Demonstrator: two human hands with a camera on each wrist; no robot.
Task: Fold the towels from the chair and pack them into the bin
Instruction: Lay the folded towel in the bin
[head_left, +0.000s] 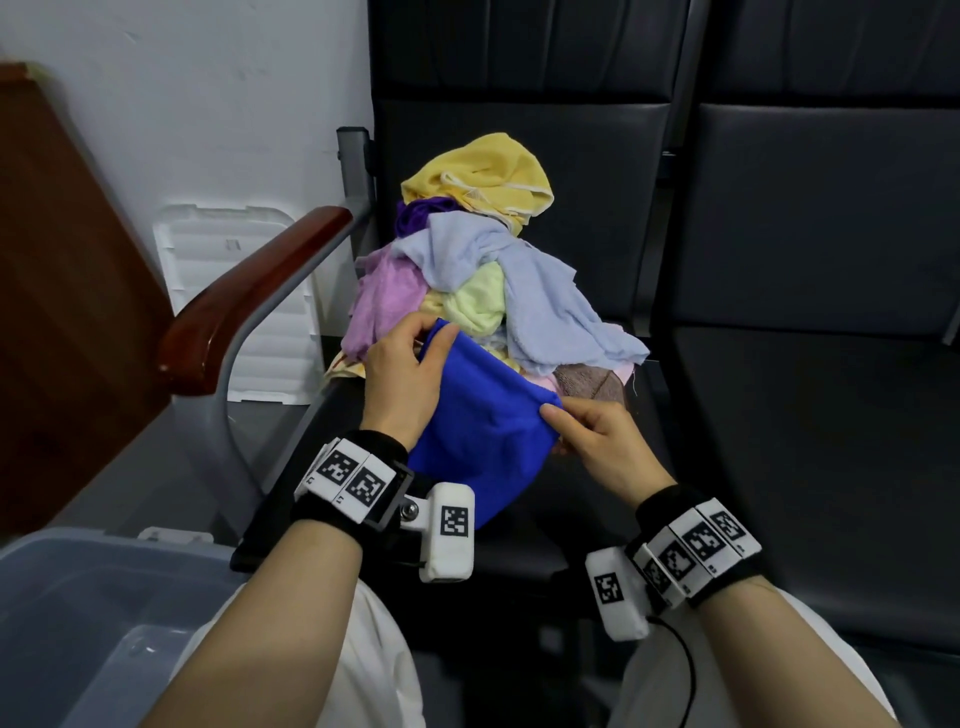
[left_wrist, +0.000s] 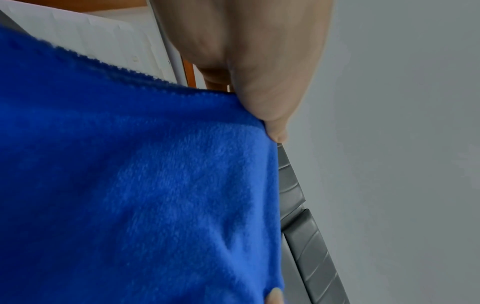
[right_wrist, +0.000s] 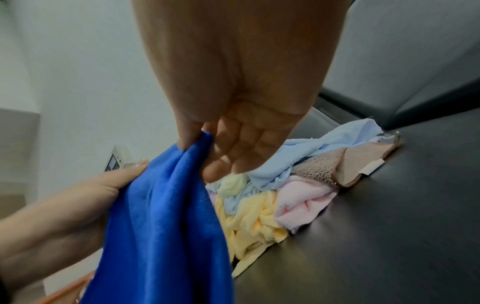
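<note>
Blue towel (head_left: 480, 441) between left hand (head_left: 402, 379) and right hand (head_left: 597, 441) — both pinching.

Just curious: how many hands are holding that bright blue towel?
2. The left hand pinches the blue towel's upper corner near the pile; the right hand pinches its right-side corner.

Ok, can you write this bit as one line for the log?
step: folding | left hand: pinches bright blue fleece towel | right hand: pinches same towel | pile of pastel towels: on black chair seat
</note>
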